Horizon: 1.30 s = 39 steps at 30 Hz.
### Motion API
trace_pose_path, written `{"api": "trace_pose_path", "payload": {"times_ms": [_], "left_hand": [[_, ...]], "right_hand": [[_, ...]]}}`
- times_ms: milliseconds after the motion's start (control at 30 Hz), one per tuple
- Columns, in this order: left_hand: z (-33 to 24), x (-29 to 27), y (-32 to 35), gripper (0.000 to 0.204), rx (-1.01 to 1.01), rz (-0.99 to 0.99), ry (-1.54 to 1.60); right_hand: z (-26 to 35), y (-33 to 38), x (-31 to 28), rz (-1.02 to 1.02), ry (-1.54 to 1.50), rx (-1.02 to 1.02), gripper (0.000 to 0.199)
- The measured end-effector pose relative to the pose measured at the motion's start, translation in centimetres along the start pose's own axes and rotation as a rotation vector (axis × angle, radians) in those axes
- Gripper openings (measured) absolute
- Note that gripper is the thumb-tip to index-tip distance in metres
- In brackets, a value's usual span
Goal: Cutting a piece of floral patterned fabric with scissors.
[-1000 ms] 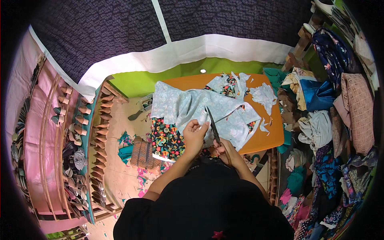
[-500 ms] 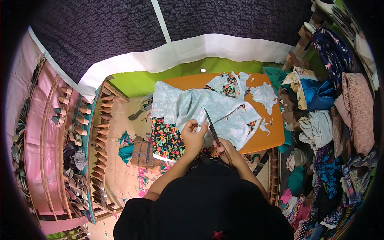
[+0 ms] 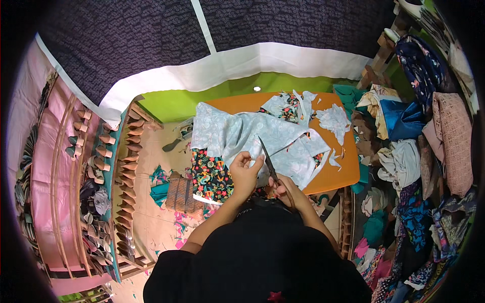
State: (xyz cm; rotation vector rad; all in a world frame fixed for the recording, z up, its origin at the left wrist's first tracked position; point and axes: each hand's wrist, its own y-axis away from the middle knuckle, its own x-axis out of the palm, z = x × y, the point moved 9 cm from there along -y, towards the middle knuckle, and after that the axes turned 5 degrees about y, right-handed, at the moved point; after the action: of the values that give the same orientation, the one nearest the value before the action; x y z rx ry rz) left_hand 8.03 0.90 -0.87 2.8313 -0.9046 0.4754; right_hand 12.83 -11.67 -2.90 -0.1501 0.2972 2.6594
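Floral fabric (image 3: 230,129) lies spread over the table, its pale underside up and its black floral side showing at the near left. My left hand (image 3: 245,174) is closed at the near part of the fabric, fingers curled toward the thumb with a bit of pale cloth between them. In my right hand (image 3: 285,192) is a pair of dark scissors (image 3: 268,159), its blades pointing away from me and lying over the cloth. The blades look nearly together. My right fingers wrap the handles, which are partly hidden.
The orange table (image 3: 348,169) bears white fabric scraps (image 3: 333,121) and a floral piece (image 3: 292,107) at its far right. Racks of shoes (image 3: 129,187) stand left. Piled cloth (image 3: 401,161) fills the right side. A brown woven box (image 3: 179,194) and cuttings lie on the floor.
Hardly anything differs. The scissors and my right hand have shifted very slightly; the fabric lies as before.
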Motion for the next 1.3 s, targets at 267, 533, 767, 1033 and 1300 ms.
{"api": "trace_pose_path", "payload": {"times_ms": [267, 533, 767, 1033, 1300], "left_hand": [[-0.3, 0.1, -0.1, 0.019, 0.004, -0.002, 0.033], [-0.4, 0.2, -0.3, 0.019, -0.002, 0.021, -0.025], [0.1, 0.2, -0.2, 0.017, -0.053, 0.013, 0.011], [0.2, 0.6, 0.1, 0.016, -0.11, 0.021, 0.045], [0.5, 1.5, 0.3, 0.01, -0.26, 0.088, 0.139]], "right_hand": [[-1.4, -0.3, -0.2, -0.044, 0.075, -0.071, 0.075], [0.5, -0.2, -0.3, -0.048, 0.109, -0.093, 0.074], [0.2, 0.0, -0.3, -0.048, 0.055, -0.021, 0.076], [-0.2, -0.3, -0.8, -0.061, 0.097, -0.014, 0.08], [-0.3, -0.1, -0.9, -0.004, 0.099, 0.023, 0.079]]}}
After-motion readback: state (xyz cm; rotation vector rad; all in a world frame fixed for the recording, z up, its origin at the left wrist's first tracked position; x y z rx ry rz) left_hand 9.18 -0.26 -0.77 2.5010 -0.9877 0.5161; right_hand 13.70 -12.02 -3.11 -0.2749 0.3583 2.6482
